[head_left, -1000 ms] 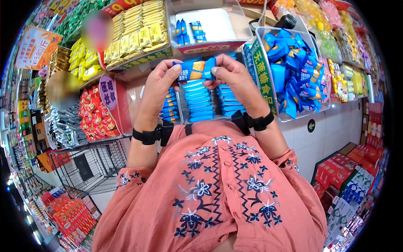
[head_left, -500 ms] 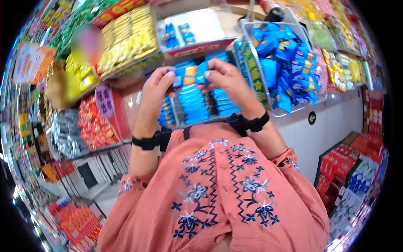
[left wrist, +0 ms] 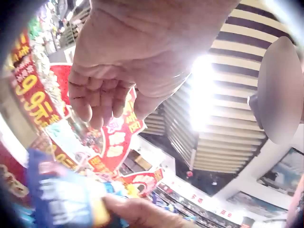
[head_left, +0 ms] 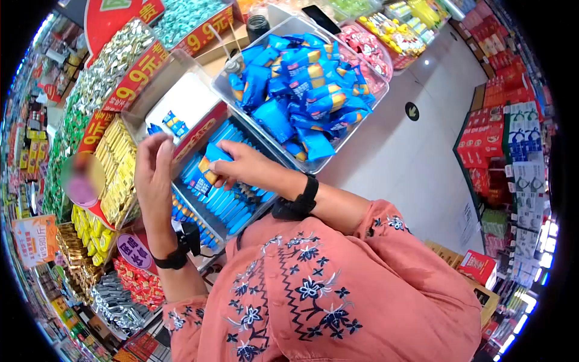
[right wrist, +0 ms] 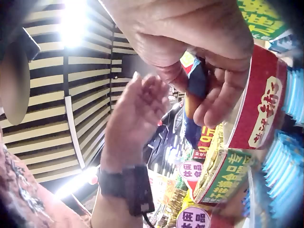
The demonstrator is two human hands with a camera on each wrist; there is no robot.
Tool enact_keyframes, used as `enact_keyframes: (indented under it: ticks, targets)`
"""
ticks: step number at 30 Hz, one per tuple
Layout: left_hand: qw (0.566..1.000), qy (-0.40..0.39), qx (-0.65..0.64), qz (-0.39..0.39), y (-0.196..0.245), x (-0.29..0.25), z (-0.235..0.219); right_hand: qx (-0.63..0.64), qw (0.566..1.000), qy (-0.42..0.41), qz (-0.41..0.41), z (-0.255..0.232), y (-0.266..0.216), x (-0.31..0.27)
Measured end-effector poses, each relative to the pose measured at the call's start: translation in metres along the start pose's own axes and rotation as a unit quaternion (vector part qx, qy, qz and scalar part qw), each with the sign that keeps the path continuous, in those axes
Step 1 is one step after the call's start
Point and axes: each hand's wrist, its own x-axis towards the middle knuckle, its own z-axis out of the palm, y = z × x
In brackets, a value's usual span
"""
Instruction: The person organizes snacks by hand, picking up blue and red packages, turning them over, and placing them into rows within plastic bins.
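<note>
Over tray [head_left: 187, 208], right hand [head_left: 244, 169] pinches blue packet [head_left: 211, 161], long axis diagonal.

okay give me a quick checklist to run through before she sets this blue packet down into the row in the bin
1. Right hand pinches the blue packet: ok.
2. Left hand off the packet, fingers relaxed, holding nothing: ok.
3. Packet over the tray of lined-up blue packets: ok.
4. Free slot in the row under the packet: cannot tell, the hand hides it.
5. Packet turned the same way as the row: cannot tell.
</note>
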Motion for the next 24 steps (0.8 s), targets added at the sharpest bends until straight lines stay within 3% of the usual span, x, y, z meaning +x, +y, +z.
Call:
enact_keyframes:
  ticks: [5, 7, 10, 16, 24]
  targets:
    - [0.97, -0.204, 0.086, 0.103, 0.066, 0.043, 0.059, -0.018, 0.999, 0.002, -0.027, -0.004, 0.005, -0.003]
    - [0.95, -0.244, 0.129, 0.144, 0.074, 0.065, 0.085, -0.044, 0.999, 0.016, -0.02, -0.003, 0.005, -0.002]
    - [0.927, -0.261, 0.17, 0.207, 0.07, 0.096, 0.12, -0.042, 0.999, 0.0, -0.035, -0.005, 0.016, 0.009]
    - [0.912, -0.306, 0.19, 0.198, 0.056, 0.127, 0.171, -0.034, 0.998, -0.03, -0.042, -0.005, 0.016, 0.006]
    - [0.899, -0.326, 0.239, 0.167, 0.052, 0.131, 0.184, -0.049, 0.998, -0.019, -0.026, -0.002, 0.011, 0.002]
